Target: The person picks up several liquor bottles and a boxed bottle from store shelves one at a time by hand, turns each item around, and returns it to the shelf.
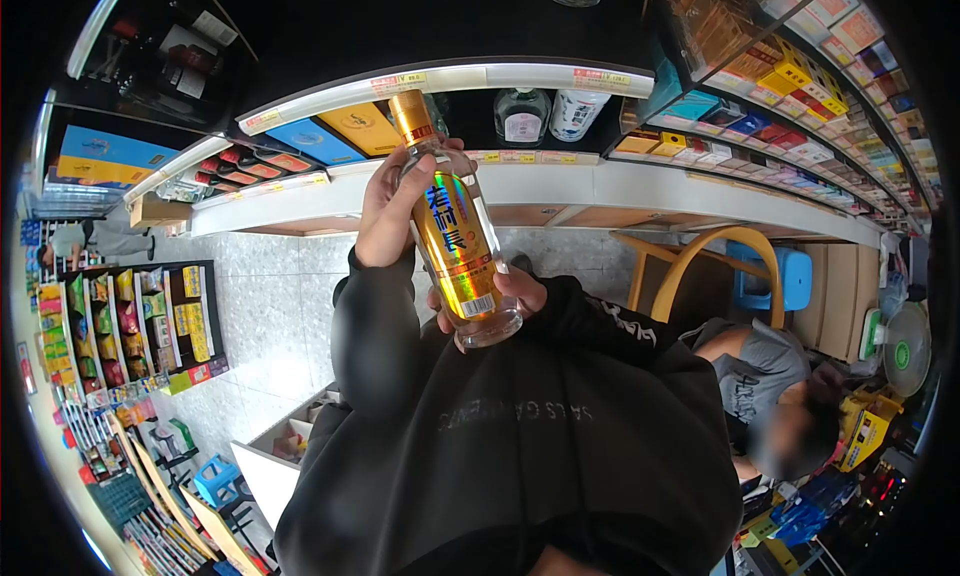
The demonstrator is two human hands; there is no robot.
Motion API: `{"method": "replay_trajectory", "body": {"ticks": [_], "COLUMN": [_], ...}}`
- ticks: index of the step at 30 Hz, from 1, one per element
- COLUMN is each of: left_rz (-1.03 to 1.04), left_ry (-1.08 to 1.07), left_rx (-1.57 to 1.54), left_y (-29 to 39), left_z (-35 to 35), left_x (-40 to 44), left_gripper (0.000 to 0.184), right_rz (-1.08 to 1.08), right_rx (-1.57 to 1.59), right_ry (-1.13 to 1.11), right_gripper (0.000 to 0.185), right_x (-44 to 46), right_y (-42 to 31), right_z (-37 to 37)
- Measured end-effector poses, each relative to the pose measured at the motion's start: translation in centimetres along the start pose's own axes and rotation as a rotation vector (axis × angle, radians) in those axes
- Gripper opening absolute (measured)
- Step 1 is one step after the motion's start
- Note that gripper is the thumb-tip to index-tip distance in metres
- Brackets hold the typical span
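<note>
A clear glass liquor bottle (455, 241) with a shiny gold label and a gold cap is held tilted in front of my chest, its cap pointing up and to the left. My left hand (392, 204) is closed around its neck and shoulder, the thumb lying across the front. Near the base, my right hand (522, 288) grips the bottle, with fingertips showing on the far side too. The label, with large dark characters and a barcode, faces me. Behind the cap is a shelf edge (470, 79) with price tags.
Another clear bottle (521, 118) and a white patterned container (577, 114) stand on the shelf. Small boxes (740, 126) line the right shelves. A wooden chair (715, 266) and a person in a grey shirt (755, 371) are at right. A snack rack (140, 321) stands left.
</note>
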State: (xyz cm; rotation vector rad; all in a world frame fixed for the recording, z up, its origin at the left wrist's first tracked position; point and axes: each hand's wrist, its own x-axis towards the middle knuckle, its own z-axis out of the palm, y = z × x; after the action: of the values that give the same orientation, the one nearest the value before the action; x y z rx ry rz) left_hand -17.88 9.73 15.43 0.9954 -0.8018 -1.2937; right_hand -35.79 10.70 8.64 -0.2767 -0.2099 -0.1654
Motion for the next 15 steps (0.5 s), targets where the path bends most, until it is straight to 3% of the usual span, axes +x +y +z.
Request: {"method": "replay_trajectory", "body": {"ticks": [15], "left_rz": [-0.041], "left_ry": [-0.023], "left_rx": [-0.033], "left_y": [-0.6], "left_z": [-0.6], "left_x": [0.2], "left_gripper": [0.052], "right_rz": [0.034], "right_rx": [-0.041], "right_ry": [0.078], "right_gripper": [0.070], "right_x": [-0.4], "right_y": [-0.2], "right_z": [-1.6]}}
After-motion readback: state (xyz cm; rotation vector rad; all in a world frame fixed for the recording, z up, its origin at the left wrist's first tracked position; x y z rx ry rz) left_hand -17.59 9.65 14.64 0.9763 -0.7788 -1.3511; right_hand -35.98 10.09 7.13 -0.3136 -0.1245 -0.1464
